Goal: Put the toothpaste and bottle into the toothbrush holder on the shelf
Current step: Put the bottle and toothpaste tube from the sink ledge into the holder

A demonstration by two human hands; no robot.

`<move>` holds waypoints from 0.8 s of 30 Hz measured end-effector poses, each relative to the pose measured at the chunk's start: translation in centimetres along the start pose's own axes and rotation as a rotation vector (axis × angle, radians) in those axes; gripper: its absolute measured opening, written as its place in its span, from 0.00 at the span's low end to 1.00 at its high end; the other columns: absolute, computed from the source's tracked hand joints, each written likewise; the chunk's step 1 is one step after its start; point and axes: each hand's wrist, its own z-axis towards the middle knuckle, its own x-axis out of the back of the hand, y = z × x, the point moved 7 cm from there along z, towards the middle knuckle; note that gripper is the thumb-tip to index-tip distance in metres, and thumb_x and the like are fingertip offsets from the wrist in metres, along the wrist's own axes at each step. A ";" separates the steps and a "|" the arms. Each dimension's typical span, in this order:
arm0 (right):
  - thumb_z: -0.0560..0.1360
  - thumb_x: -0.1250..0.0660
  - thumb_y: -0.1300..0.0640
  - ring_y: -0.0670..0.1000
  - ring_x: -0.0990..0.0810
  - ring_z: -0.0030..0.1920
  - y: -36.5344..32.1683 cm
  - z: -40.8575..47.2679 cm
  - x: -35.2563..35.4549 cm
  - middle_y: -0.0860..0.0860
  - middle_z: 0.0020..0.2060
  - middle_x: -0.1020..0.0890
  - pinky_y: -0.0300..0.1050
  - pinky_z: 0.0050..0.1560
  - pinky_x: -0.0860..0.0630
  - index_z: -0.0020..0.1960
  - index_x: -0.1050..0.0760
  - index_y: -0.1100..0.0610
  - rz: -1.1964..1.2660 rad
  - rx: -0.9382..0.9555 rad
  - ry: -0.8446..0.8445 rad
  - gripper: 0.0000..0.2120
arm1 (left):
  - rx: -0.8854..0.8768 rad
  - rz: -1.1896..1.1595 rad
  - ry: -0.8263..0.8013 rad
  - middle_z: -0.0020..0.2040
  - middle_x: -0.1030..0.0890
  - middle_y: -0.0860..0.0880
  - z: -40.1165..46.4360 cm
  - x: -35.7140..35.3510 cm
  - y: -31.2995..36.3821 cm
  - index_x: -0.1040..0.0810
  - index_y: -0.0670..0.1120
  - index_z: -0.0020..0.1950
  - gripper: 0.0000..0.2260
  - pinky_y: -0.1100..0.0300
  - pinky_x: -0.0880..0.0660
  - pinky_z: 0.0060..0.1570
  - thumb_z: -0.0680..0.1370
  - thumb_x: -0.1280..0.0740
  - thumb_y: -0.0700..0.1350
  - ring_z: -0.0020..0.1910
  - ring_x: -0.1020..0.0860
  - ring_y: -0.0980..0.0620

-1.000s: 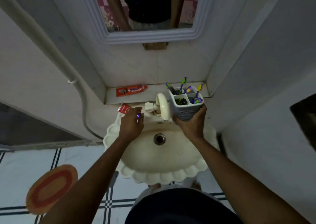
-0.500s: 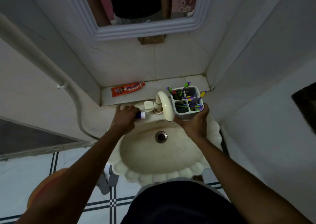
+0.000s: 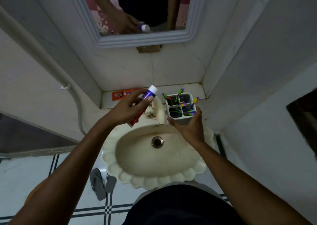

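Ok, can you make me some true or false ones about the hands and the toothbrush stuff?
1. The left hand holds a purple bottle with a white cap. True.
2. The toothbrush holder stands on the shelf. False: the right hand holds it over the sink.
3. Toothbrushes stick out of the holder. True.
4. An orange toothpaste box lies in the sink. False: it lies on the shelf.

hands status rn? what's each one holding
Left hand: closed on the bottle and a red toothpaste tube.
Right hand: closed on the toothbrush holder, over the sink.
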 end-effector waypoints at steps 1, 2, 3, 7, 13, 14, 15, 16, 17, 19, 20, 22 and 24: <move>0.56 0.14 0.23 0.50 0.17 0.69 -0.1 0.1 0.0 0.45 0.72 0.21 0.57 0.68 0.16 0.81 0.39 0.46 0.005 0.008 -0.013 0.65 | -0.035 0.038 -0.010 0.48 0.16 0.52 0.4 -0.3 1.5 0.24 0.58 0.74 0.19 0.55 0.18 0.36 0.84 0.34 0.62 0.38 0.16 0.57; 0.56 0.14 0.23 0.50 0.17 0.69 -0.2 0.3 0.2 0.45 0.72 0.20 0.57 0.67 0.16 0.81 0.39 0.46 0.014 0.014 -0.033 0.64 | -0.069 0.095 -0.025 0.50 0.16 0.55 0.9 -0.8 3.0 0.24 0.58 0.74 0.20 0.57 0.19 0.39 0.84 0.33 0.61 0.39 0.17 0.60; 0.57 0.14 0.23 0.50 0.17 0.68 -0.3 0.5 0.4 0.45 0.71 0.20 0.57 0.67 0.16 0.81 0.39 0.47 0.020 0.019 -0.052 0.64 | -0.095 0.153 -0.049 0.54 0.16 0.56 1.6 -1.4 4.3 0.25 0.58 0.75 0.21 0.57 0.20 0.43 0.83 0.33 0.61 0.43 0.17 0.61; 0.59 0.13 0.26 0.50 0.17 0.67 -0.6 1.0 0.8 0.45 0.69 0.21 0.53 0.64 0.15 0.80 0.37 0.48 0.016 0.025 -0.116 0.60 | -0.094 0.422 -0.097 0.68 0.18 0.49 5.0 -3.9 7.3 0.30 0.56 0.81 0.27 0.52 0.22 0.61 0.83 0.28 0.51 0.62 0.18 0.47; 0.56 0.17 0.19 0.53 0.19 0.71 -0.1 1.6 0.7 0.47 0.72 0.23 0.59 0.66 0.15 0.82 0.40 0.47 -0.018 0.006 -0.162 0.66 | -0.125 0.736 0.004 0.60 0.14 0.48 8.7 -6.6 10.7 0.18 0.51 0.68 0.17 0.49 0.20 0.53 0.79 0.26 0.50 0.56 0.17 0.46; 0.56 0.18 0.19 0.54 0.20 0.72 0.0 1.8 0.8 0.47 0.72 0.24 0.60 0.66 0.16 0.83 0.41 0.47 -0.024 -0.001 -0.172 0.66 | -0.132 0.782 0.006 0.59 0.15 0.48 9.2 -7.1 11.1 0.18 0.51 0.67 0.16 0.50 0.21 0.51 0.79 0.26 0.50 0.55 0.17 0.46; 0.56 0.18 0.19 0.54 0.21 0.72 0.0 1.9 1.0 0.48 0.73 0.24 0.60 0.67 0.17 0.83 0.41 0.47 -0.027 0.000 -0.181 0.67 | -0.143 0.825 0.011 0.58 0.15 0.48 9.6 -7.6 11.2 0.19 0.50 0.66 0.15 0.51 0.21 0.49 0.79 0.27 0.49 0.54 0.18 0.46; 0.57 0.18 0.19 0.54 0.21 0.73 -0.1 1.9 1.0 0.48 0.74 0.25 0.60 0.68 0.17 0.83 0.42 0.47 -0.028 0.001 -0.191 0.66 | -0.148 0.856 0.018 0.57 0.15 0.47 10.0 -7.9 11.3 0.19 0.50 0.66 0.15 0.51 0.20 0.49 0.80 0.27 0.49 0.52 0.18 0.46; 0.57 0.18 0.20 0.54 0.22 0.74 -0.1 1.9 1.1 0.48 0.74 0.25 0.59 0.69 0.18 0.83 0.42 0.47 -0.026 0.002 -0.200 0.66 | -0.148 0.877 0.024 0.57 0.15 0.47 10.3 -8.3 11.3 0.19 0.50 0.66 0.15 0.50 0.20 0.49 0.80 0.27 0.48 0.51 0.19 0.46; 0.58 0.17 0.21 0.54 0.23 0.74 -0.2 1.8 1.2 0.48 0.74 0.26 0.58 0.69 0.18 0.84 0.43 0.47 -0.024 0.002 -0.213 0.66 | -0.163 0.861 0.039 0.57 0.15 0.46 10.9 -8.7 11.0 0.21 0.49 0.67 0.15 0.47 0.18 0.50 0.80 0.27 0.46 0.52 0.18 0.45; 0.58 0.17 0.21 0.54 0.23 0.74 -0.3 1.8 1.1 0.48 0.74 0.26 0.58 0.69 0.18 0.83 0.43 0.47 -0.025 0.000 -0.208 0.65 | -0.185 0.832 0.049 0.57 0.15 0.46 11.3 -8.9 10.9 0.21 0.49 0.67 0.15 0.46 0.17 0.51 0.80 0.28 0.45 0.52 0.17 0.44; 0.57 0.17 0.21 0.53 0.22 0.74 -0.1 2.0 1.1 0.48 0.74 0.25 0.58 0.68 0.17 0.83 0.43 0.46 -0.021 0.000 -0.204 0.66 | -0.240 0.749 0.075 0.56 0.14 0.48 11.7 -8.9 10.9 0.19 0.48 0.65 0.12 0.47 0.17 0.51 0.81 0.30 0.42 0.52 0.16 0.46; 0.56 0.16 0.21 0.53 0.20 0.73 0.3 2.2 1.2 0.48 0.73 0.24 0.58 0.67 0.16 0.83 0.42 0.45 0.011 -0.007 -0.190 0.66 | -0.287 0.602 0.127 0.53 0.13 0.53 11.7 -8.3 10.9 0.18 0.47 0.63 0.10 0.52 0.17 0.50 0.82 0.30 0.41 0.48 0.15 0.51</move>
